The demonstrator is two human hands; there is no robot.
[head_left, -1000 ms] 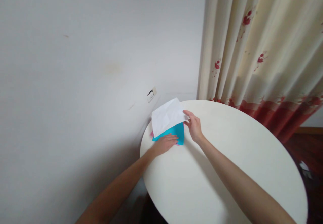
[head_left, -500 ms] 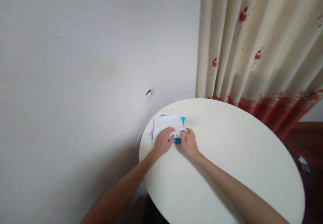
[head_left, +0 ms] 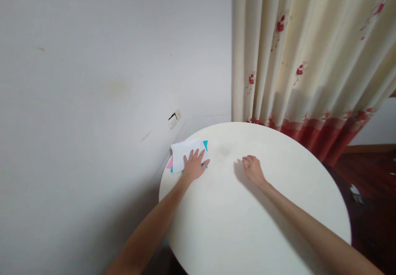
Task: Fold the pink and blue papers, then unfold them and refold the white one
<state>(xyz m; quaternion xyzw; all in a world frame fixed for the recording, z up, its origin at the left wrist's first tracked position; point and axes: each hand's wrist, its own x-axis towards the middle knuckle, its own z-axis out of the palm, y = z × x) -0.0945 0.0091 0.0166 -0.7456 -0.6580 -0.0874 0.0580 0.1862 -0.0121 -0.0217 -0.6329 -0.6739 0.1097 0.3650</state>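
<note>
A white sheet of paper [head_left: 179, 155] lies on top of a small stack at the table's left edge. From beneath it stick out a blue sheet [head_left: 206, 144] and a pink sheet [head_left: 169, 163]. My left hand [head_left: 194, 165] rests flat on the white paper with its fingers spread. Apart from the stack, to the right, my right hand [head_left: 254, 171] hovers just over the table, its fingers curled in and nothing visible in them. The curled fingertips are partly hidden.
The round white table [head_left: 229, 217] has its left side close to a white wall [head_left: 93, 101], where a power socket [head_left: 173, 121] is fitted. A cream curtain with red flowers [head_left: 278, 60] hangs behind the table. A pale object [head_left: 356, 193] lies on the dark floor.
My right hand has left the papers, moved right and curled its fingers. My left hand has flattened and spread on the white paper. The whole view has shifted slightly.
</note>
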